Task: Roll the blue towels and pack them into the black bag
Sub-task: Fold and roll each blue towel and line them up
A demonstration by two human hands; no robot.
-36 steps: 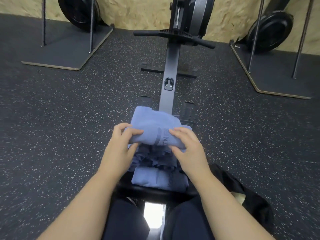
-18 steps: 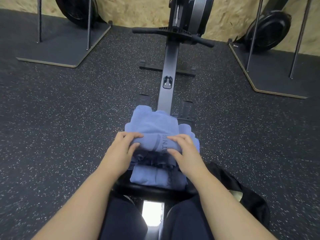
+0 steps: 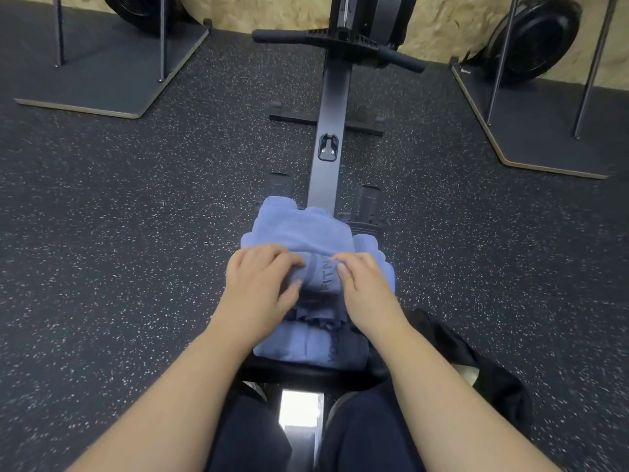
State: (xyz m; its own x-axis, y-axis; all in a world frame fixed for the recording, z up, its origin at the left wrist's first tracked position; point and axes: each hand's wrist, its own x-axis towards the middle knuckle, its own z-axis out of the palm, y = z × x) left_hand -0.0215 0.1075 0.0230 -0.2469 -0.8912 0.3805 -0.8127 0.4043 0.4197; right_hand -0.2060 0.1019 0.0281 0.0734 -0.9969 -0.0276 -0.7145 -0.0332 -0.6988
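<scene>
Both hands are curling over the roll of the top blue towel point(image 3: 303, 233), left hand point(image 3: 260, 281) and right hand point(image 3: 366, 284) level on its crosswise axis, unrolled part lying ahead, black bag point(image 3: 476, 362) lying right of the knees.

Rowing machine point(image 3: 328, 131); perhaps weight plates point(image 3: 539, 42) behind.

You sit on rowing machine point(image 3: 328, 131); its rail runs ahead over dark speckled rubber floor point(image 3: 119, 233). Handle bar point(image 3: 337, 46) rests far ahead. Platforms point(image 3: 109, 73) with upright posts flank both sides. Wall point(image 3: 432, 25) is bare chipboard.
</scene>
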